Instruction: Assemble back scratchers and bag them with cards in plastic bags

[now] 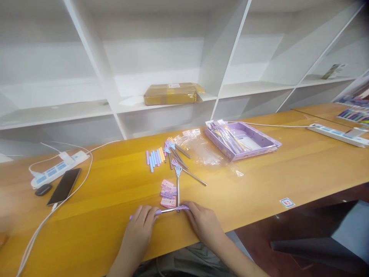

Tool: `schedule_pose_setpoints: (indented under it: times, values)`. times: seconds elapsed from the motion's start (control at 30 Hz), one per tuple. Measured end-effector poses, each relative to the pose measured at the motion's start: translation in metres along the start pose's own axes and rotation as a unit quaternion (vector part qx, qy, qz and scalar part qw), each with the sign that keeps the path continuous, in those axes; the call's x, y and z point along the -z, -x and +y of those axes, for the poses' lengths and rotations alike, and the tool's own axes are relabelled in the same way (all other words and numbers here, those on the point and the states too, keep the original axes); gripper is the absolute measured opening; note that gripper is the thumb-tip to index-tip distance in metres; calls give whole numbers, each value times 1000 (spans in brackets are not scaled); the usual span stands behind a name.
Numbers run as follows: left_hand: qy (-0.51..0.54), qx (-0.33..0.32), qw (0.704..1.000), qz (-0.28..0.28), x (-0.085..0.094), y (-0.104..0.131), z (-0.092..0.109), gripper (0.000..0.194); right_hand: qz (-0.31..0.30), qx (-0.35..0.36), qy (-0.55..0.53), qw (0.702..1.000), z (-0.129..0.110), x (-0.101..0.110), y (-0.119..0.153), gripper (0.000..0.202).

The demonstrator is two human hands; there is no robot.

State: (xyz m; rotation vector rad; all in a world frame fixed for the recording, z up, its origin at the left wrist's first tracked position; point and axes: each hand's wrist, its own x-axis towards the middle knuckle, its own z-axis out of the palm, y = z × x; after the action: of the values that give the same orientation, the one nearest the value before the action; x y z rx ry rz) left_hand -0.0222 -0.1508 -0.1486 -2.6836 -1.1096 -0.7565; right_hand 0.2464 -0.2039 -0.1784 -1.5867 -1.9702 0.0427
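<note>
Near the table's front edge I hold a back scratcher [168, 210] with a thin metal rod between my hands. My left hand [141, 221] is closed round its purple handle. My right hand [200, 219] grips the purple end, most of which the fingers hide. Just beyond lies a back scratcher with a blue hand-shaped head [178, 170], its metal rod pointing towards me. Left of that rod are several pink and purple printed cards or packets [168, 194]. Farther back lie several more back scratchers [176, 154] in a pile, beside a row of coloured handle tubes [155, 158].
A purple tray [256, 148] holds bagged items, with clear plastic bags [201, 148] beside it. Power strips [62, 167] [337, 134], a phone [63, 186] and white cables lie on the table. A taped cardboard box [171, 94] rests on the white shelf. A sticker [287, 202] marks the front edge.
</note>
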Motion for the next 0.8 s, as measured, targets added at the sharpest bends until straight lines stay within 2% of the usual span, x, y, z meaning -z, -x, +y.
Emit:
schedule_pose_setpoints:
  times: [0.23, 0.33, 0.43, 0.63, 0.8]
  values:
    - [37, -2, 999, -1, 3, 4, -2, 20, -19, 1, -11, 1000, 0, 3, 1, 28]
    - [46, 6, 999, -9, 7, 3, -2, 23, -27, 23, -8, 999, 0, 8, 2, 30]
    - [43, 5, 999, 3, 11, 2, -1, 23, -21, 43, 21, 999, -1, 16, 4, 31]
    - [81, 22, 996, 15, 25, -2, 7, 20, 10, 23, 31, 999, -18, 39, 7, 23]
    - [84, 37, 995, 27, 27, 0, 22, 15, 45, 69, 23, 996, -20, 45, 6, 21]
